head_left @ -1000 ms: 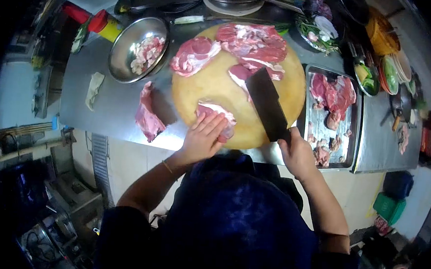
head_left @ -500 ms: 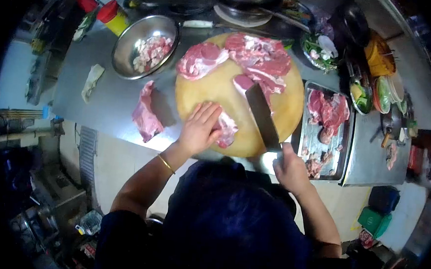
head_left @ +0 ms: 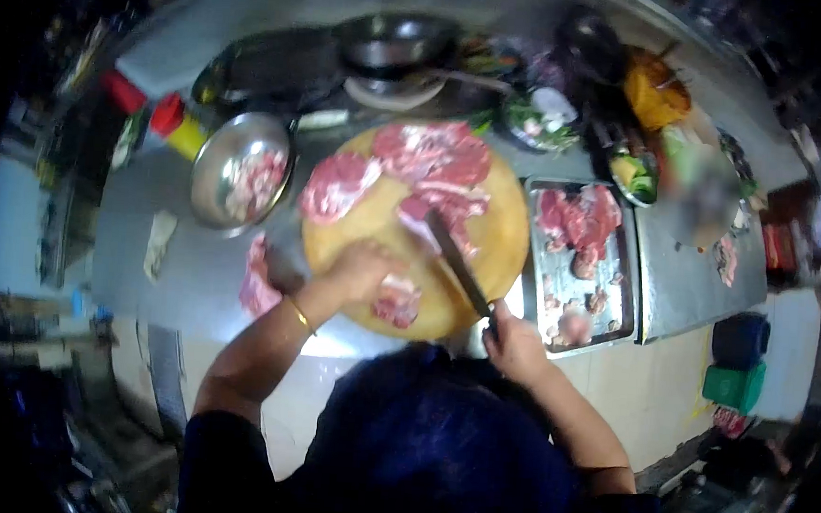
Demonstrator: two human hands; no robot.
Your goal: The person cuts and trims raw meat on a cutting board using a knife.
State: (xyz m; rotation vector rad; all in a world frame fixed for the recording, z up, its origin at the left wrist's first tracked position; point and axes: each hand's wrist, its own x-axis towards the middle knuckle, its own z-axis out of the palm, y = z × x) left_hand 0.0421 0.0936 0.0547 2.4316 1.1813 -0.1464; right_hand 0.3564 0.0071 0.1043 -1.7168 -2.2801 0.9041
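Observation:
On a round yellow cutting board (head_left: 354, 262) lie several cuts of raw red meat (head_left: 431, 152). My left hand (head_left: 365, 268) is over the board's near left part, its fingers blurred by motion, beside a small piece of meat (head_left: 396, 303). Closed around the handle of a dark cleaver (head_left: 461, 267) is my right hand (head_left: 516, 343); the blade points up and left over the board, seen nearly edge-on, near a strip of meat (head_left: 417, 221). Whether the blade touches the board cannot be made out.
A steel bowl (head_left: 211, 174) of meat pieces stands left of the board, near a long cut of meat (head_left: 257, 283) and a pale cloth-like item (head_left: 159, 241). To the right is a metal tray (head_left: 633, 270) with meat. Behind stands a wok (head_left: 395, 44).
The view has shifted, so the counter appears lower. My left hand has moved off the small piece toward its upper left. The cleaver has turned from showing its broad face to nearly edge-on.

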